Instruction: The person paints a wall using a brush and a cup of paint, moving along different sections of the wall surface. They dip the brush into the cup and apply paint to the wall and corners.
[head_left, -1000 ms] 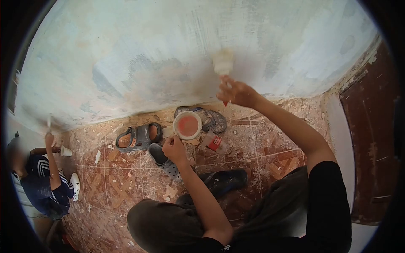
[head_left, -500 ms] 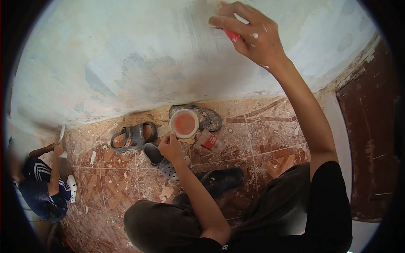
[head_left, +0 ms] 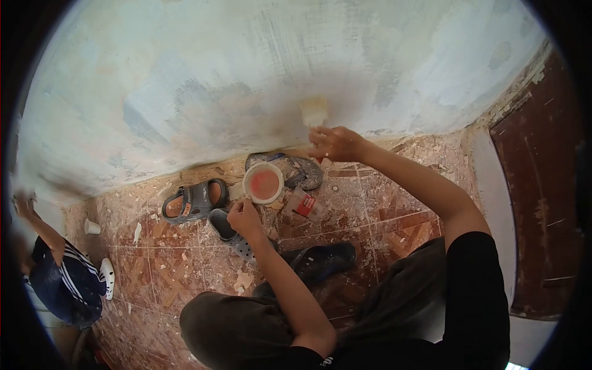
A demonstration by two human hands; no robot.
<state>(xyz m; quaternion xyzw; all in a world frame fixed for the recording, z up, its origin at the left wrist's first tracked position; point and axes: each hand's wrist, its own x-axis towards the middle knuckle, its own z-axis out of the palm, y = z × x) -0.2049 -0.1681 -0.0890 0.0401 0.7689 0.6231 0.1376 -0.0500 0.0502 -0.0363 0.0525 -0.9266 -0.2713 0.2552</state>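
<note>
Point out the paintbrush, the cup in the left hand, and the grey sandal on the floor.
paintbrush (head_left: 314,111), head view, on the pale bristles against the wall.
cup (head_left: 264,184), head view, on its reddish inside.
grey sandal (head_left: 196,201), head view, on the strap.

The right hand (head_left: 333,143) is coming back down the wall (head_left: 185,74) from high near its top, dragging the brush (head_left: 314,111) low toward the floor edge. At the left edge, another person's arm (head_left: 34,219) is rising.

Right hand (head_left: 336,143) gripping a paintbrush (head_left: 314,113) with bristles against the pale wall (head_left: 203,80), left hand (head_left: 243,217) holding a small cup (head_left: 263,183) of orange paint, sandals (head_left: 194,200) on the tiled floor (head_left: 382,209), another person (head_left: 58,271) crouched at far left
</note>
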